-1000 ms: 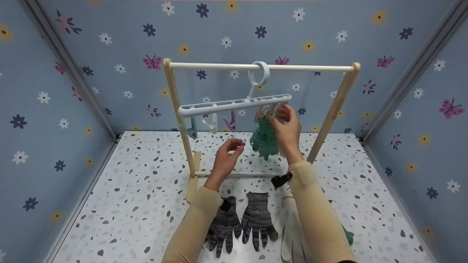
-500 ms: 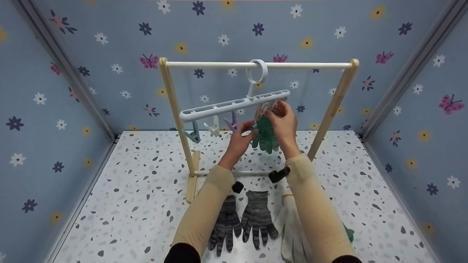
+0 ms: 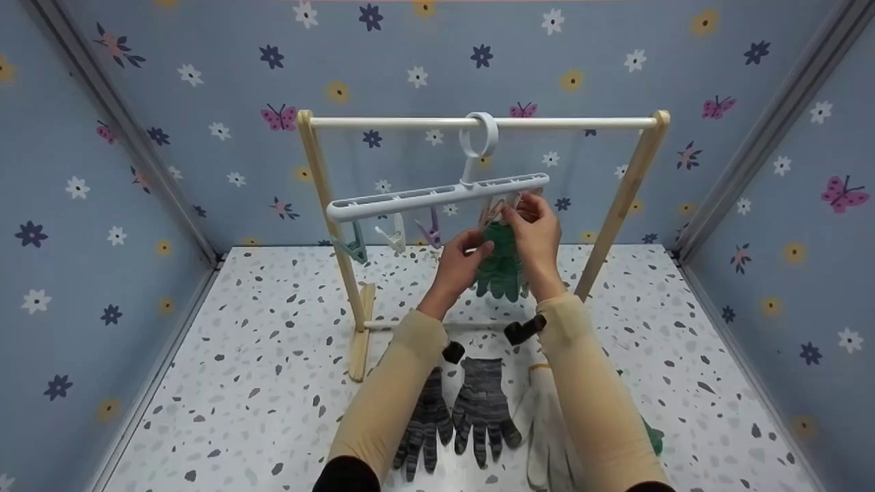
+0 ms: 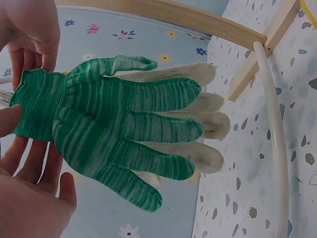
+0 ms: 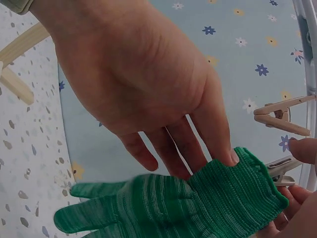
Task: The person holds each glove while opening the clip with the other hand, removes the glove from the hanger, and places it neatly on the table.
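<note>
A green knit glove [image 3: 502, 263] hangs fingers down beneath the right half of a pale plastic hanger [image 3: 403, 201]. My left hand [image 3: 461, 263] holds its cuff, thumb in front and fingers behind in the left wrist view. My right hand [image 3: 536, 232] is just below the hanger's right end. Seen at the edge of the right wrist view, it pinches a pale clothespin [image 5: 283, 167] at the cuff's rim. A beige clothespin [image 5: 280, 116] is beside it. Behind the green glove, the left wrist view shows a white glove [image 4: 203, 74], mostly covered.
The hanger's ring loops over the bar of a wooden rack [image 3: 622, 205]. Teal [image 3: 355, 246], white [image 3: 395, 238] and purple [image 3: 431, 232] clothespins hang at left. Two grey striped gloves [image 3: 482, 403], a white glove [image 3: 543, 437] and something green [image 3: 654, 437] lie on the speckled table.
My left hand, empty and apart one second ago, has moved right and up and now holds the green glove's cuff. My right hand stays by the clothespins. The hanger has swayed slightly.
</note>
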Tool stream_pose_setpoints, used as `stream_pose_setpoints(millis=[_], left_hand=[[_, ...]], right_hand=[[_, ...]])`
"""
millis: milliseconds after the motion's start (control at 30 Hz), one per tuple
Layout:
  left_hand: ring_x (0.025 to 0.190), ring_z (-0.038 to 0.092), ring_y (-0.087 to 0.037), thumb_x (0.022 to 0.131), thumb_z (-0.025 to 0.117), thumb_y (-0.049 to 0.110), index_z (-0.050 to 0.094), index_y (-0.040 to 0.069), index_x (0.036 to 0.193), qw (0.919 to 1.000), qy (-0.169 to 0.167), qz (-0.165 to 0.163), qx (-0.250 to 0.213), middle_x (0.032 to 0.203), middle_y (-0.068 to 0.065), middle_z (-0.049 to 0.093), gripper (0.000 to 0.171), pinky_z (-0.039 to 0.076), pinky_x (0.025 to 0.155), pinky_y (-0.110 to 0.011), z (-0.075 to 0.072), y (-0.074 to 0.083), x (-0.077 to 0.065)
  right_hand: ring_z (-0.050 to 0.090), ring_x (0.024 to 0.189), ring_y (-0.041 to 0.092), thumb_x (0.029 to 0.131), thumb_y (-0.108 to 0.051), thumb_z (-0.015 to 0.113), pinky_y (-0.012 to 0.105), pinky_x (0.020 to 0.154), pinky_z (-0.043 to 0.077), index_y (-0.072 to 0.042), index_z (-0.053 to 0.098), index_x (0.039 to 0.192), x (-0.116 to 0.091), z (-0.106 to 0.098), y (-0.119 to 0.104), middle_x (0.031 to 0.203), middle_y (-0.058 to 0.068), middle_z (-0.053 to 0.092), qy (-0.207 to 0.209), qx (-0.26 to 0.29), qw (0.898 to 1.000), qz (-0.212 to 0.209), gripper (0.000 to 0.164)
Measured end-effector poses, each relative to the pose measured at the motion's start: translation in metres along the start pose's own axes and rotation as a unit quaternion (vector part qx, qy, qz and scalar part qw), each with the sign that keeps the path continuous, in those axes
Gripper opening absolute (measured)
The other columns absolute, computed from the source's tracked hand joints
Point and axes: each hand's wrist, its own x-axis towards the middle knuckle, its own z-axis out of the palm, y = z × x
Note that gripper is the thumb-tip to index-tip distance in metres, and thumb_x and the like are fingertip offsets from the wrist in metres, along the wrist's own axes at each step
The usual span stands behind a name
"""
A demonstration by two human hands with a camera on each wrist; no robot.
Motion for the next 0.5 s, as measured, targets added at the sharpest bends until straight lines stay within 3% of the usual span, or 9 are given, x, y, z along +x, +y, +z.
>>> stream_pose_setpoints(millis=[200, 500], left_hand=[[0.098, 0.061, -0.016, 0.099, 0.065, 0.028, 0.067, 0.01, 0.111, 0.9998, 0.001, 0.009, -0.018, 0.103, -0.003, 0.066, 0.022, 0.05, 0.086, -0.032, 0.0027, 0.0004, -0.0043], [0.099, 0.061, -0.017, 0.099, 0.064, 0.026, 0.067, 0.01, 0.119, 0.9993, -0.01, -0.011, -0.034, 0.109, -0.003, 0.067, 0.026, 0.05, 0.087, -0.033, 0.0079, 0.0022, -0.0083]], right_hand=[[0.058, 0.107, 0.019, 0.094, -0.027, 0.072, 0.033, 0.092, 0.049, -0.007, 0.06, 0.127, -0.0023, -0.0028, -0.0007, 0.118, 0.008, 0.062, 0.015, 0.002, 1.0, 0.014, 0.041], [0.058, 0.099, 0.019, 0.091, -0.025, 0.075, 0.032, 0.084, 0.049, -0.002, 0.063, 0.117, -0.0088, -0.0066, 0.0017, 0.109, 0.009, 0.063, 0.047, 0.01, 0.999, -0.015, 0.037]])
